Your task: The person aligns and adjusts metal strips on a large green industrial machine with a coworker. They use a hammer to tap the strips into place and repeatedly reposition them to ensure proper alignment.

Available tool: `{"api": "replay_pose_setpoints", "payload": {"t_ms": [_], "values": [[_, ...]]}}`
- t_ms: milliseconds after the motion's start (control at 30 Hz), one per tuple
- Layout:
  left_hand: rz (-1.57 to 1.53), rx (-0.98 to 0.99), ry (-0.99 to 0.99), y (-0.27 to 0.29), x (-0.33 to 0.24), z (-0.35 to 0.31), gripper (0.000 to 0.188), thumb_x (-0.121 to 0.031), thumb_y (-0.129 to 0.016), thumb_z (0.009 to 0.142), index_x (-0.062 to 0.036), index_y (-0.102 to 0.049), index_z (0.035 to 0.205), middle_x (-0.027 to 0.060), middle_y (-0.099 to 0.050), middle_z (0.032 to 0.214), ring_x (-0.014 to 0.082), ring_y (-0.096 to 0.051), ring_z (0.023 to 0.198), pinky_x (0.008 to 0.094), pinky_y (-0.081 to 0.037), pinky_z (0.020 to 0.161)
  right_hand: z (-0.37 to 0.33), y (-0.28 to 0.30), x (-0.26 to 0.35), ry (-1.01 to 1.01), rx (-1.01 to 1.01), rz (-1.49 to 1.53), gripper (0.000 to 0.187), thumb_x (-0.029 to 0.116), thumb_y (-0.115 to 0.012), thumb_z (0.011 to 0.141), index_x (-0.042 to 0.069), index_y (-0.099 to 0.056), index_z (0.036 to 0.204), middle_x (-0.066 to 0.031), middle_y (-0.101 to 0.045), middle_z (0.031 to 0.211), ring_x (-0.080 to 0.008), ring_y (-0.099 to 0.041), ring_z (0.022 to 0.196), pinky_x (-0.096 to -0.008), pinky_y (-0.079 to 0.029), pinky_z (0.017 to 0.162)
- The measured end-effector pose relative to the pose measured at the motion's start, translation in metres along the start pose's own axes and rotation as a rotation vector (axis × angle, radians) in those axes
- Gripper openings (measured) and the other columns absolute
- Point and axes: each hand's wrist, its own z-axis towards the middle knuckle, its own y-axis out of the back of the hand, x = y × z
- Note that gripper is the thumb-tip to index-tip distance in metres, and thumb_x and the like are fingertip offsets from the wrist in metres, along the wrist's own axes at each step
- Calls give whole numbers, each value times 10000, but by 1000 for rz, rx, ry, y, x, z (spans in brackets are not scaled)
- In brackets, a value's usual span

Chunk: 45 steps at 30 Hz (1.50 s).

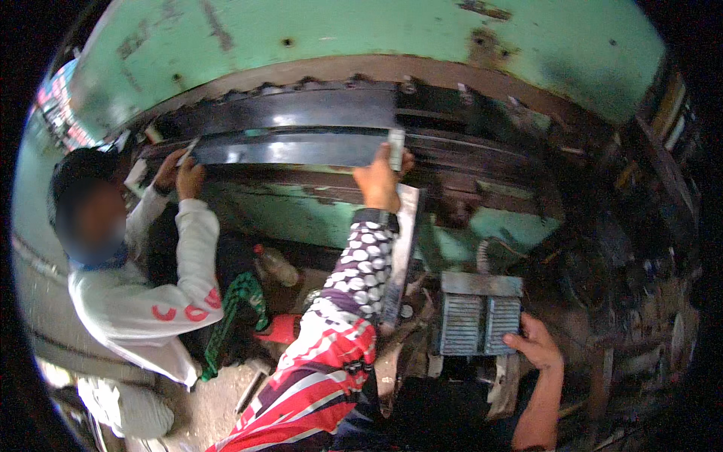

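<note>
My left hand (378, 181) reaches forward, its fingers closed round a short pale flat piece (395, 148). That piece stands upright against a long, shiny dark metal strip (294, 150) on the machine bed. The exact kind of the pale piece cannot be made out. Lower right, my right hand (538, 345) grips the right edge of a grey ribbed metal block (482, 324), thumb on its face and the other fingers partly hidden. At the strip's left end, a co-worker's hands (187, 177) hold a thin light-coloured piece.
A co-worker in a white sleeve (143, 316) sits close on the left. The green machine body (361, 34) rises behind the bed. A metal bar (403, 248) slants beside my left forearm. Below lie a plastic bottle (277, 265) and a green strap (239, 305).
</note>
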Motion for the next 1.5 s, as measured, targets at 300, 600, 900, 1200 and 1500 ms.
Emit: {"api": "replay_pose_setpoints", "payload": {"t_ms": [300,600,900,1200,1500], "values": [[-133,-89,111,-19,-26,-20,200,-112,-581,1017,79,-618,1058,170,-702,887,254,-708,723,361,-612,652,-5,-4,5,100,25,-4,581,226,-816,883,-13,-571,1353,-38,-662,1254,-139,-578,1155,-325,-453,1043],[-162,-92,119,-17,-24,-17,204,-108,-584,1017,87,-603,1073,179,-697,884,270,-707,719,373,-612,651,-3,-3,-3,38,-7,22,607,274,-833,870,-13,-581,1341,-41,-668,1241,-149,-586,1148,-324,-447,1050],[-176,-66,112,-14,-20,-12,226,-117,-574,1027,105,-612,1049,189,-703,892,272,-717,729,365,-609,641,-5,-6,15,38,15,71,628,273,-847,859,-11,-580,1352,-38,-670,1245,-146,-586,1151,-327,-443,1057],[-150,-84,122,-18,-24,-17,233,-110,-579,1022,120,-603,1057,188,-701,891,268,-714,722,363,-612,645,-4,-5,5,23,11,78,643,258,-845,863,-14,-567,1376,-36,-662,1272,-145,-569,1180,-326,-418,1084],[-160,-82,110,-20,-24,-18,211,-91,-573,1017,109,-594,1080,189,-691,896,269,-711,731,367,-617,653,-3,-2,-5,43,-1,33,655,283,-835,872,-11,-566,1393,-30,-658,1284,-141,-558,1194,-325,-412,1090]]}}
